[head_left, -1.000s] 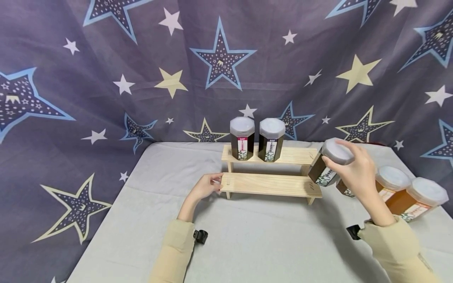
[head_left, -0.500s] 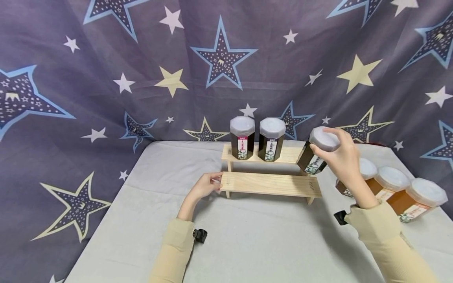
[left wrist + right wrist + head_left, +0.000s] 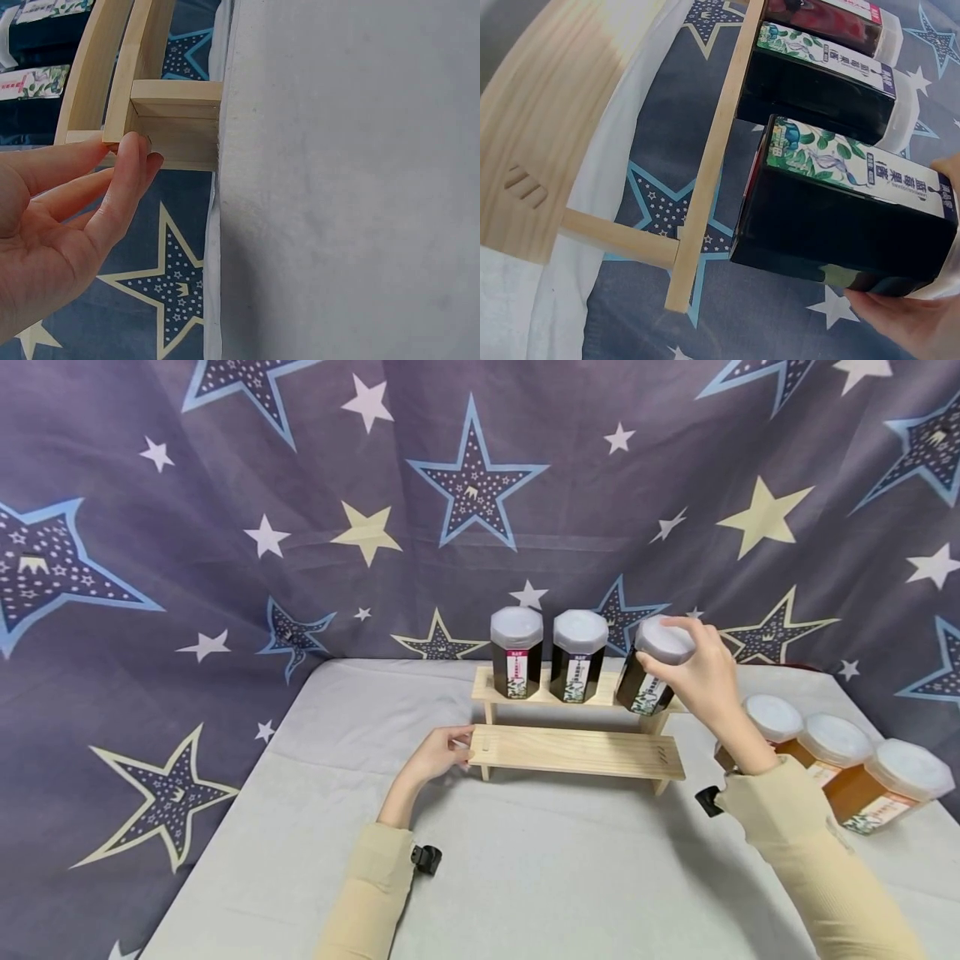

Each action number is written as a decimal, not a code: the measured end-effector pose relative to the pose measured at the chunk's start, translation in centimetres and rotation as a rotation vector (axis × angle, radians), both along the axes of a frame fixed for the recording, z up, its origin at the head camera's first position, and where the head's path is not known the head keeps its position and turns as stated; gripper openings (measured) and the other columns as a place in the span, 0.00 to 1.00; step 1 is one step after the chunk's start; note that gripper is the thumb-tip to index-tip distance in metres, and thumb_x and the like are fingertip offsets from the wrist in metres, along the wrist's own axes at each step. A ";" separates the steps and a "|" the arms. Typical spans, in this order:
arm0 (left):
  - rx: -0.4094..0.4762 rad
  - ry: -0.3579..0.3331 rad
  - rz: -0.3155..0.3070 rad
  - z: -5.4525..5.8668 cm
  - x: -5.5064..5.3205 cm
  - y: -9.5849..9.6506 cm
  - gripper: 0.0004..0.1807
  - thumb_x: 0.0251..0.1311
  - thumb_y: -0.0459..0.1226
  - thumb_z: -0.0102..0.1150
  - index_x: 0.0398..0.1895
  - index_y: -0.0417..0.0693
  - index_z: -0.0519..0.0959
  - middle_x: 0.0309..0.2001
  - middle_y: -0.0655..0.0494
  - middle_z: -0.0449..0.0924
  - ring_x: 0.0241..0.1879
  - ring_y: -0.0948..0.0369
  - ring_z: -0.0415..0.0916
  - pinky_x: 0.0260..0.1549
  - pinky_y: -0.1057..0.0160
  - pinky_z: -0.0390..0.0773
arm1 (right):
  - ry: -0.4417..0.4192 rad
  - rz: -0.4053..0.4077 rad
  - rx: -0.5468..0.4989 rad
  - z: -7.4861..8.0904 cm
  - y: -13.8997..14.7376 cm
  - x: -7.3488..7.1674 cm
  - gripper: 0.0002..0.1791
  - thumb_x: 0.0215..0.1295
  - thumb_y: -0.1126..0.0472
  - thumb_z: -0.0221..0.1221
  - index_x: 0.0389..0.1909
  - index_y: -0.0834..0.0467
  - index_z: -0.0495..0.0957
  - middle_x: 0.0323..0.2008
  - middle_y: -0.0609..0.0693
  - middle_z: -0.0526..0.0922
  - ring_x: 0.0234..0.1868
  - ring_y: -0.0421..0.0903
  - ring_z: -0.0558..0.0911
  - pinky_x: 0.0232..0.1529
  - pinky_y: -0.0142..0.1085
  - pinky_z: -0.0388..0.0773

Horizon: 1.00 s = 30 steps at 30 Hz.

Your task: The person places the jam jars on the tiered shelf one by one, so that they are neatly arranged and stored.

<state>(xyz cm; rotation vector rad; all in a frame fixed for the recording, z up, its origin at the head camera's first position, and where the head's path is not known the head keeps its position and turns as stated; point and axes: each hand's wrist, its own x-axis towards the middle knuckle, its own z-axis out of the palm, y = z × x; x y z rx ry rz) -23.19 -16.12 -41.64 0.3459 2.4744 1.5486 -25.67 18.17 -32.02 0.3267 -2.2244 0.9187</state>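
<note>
My right hand (image 3: 703, 675) grips a dark jam jar (image 3: 642, 687) around its white lid, at the right part of the upper tier of a wooden two-step rack (image 3: 570, 752). The jar leans a little; in the right wrist view its printed label (image 3: 862, 165) faces the camera and its base is close to the upper board (image 3: 712, 161). Whether it touches the board, I cannot tell. At the left end of the lower tier, my left hand (image 3: 437, 755) pinches the board's corner. Two dark jars, one pink-labelled (image 3: 516, 673) and one blue-labelled (image 3: 576, 675), stand upright on the upper tier.
To the right, on the pale tablecloth (image 3: 540, 868), stand three more jars: one partly behind my right forearm (image 3: 774, 717), an amber one (image 3: 832, 742) and another amber one (image 3: 892, 783). A star-patterned curtain (image 3: 300, 468) hangs behind the table.
My right hand has carried the dark jam jar left and up, from beside the rack to its upper tier. The jar has become more upright. My left hand stays on the lower board.
</note>
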 end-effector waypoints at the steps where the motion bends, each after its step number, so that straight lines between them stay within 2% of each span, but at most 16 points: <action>1: -0.001 0.002 0.002 -0.3 -0.2 -0.1 0.25 0.53 0.23 0.50 0.56 0.24 0.62 0.42 0.31 0.73 0.29 0.40 0.76 0.33 0.49 0.76 | -0.003 0.005 0.001 0.0 -0.1 -0.1 0.27 0.40 0.60 0.68 0.45 0.61 0.73 0.35 0.65 0.73 0.33 0.57 0.72 0.30 0.45 0.64; 6: -0.008 0.007 0.018 -1.7 -1.0 -0.3 0.25 0.52 0.24 0.52 0.56 0.27 0.64 0.41 0.34 0.74 0.25 0.48 0.78 0.29 0.54 0.78 | -0.032 0.019 0.010 0.1 -0.4 -0.7 0.27 0.41 0.59 0.68 0.46 0.61 0.73 0.38 0.65 0.73 0.35 0.58 0.72 0.31 0.48 0.65; 14: -0.007 0.005 0.022 -1.8 -1.0 -0.3 0.25 0.52 0.24 0.51 0.56 0.27 0.64 0.40 0.35 0.75 0.24 0.49 0.78 0.28 0.55 0.78 | -0.068 0.055 0.030 0.0 -0.5 -1.5 0.27 0.43 0.58 0.67 0.47 0.60 0.72 0.42 0.64 0.74 0.38 0.59 0.73 0.31 0.49 0.65; 21: 0.016 -0.011 -0.010 1.1 0.8 0.2 0.25 0.53 0.21 0.48 0.56 0.22 0.60 0.42 0.29 0.72 0.31 0.37 0.74 0.34 0.46 0.75 | -0.071 0.072 0.051 -0.3 -0.4 -2.2 0.27 0.43 0.58 0.67 0.46 0.60 0.72 0.42 0.64 0.74 0.38 0.59 0.73 0.31 0.48 0.66; 26: 0.018 -0.011 -0.011 1.3 0.9 0.3 0.25 0.53 0.21 0.48 0.56 0.21 0.60 0.42 0.28 0.72 0.32 0.35 0.74 0.35 0.45 0.74 | -0.073 0.064 0.059 -0.4 -0.5 -2.7 0.26 0.43 0.58 0.67 0.46 0.60 0.72 0.41 0.64 0.74 0.38 0.60 0.73 0.32 0.50 0.67; 30: 0.020 -0.005 -0.010 0.8 0.6 0.2 0.25 0.53 0.21 0.48 0.56 0.21 0.60 0.41 0.28 0.72 0.31 0.36 0.74 0.34 0.45 0.75 | -0.093 0.061 0.058 -0.4 -0.5 -3.0 0.27 0.42 0.58 0.67 0.46 0.60 0.72 0.42 0.64 0.74 0.38 0.61 0.73 0.32 0.51 0.67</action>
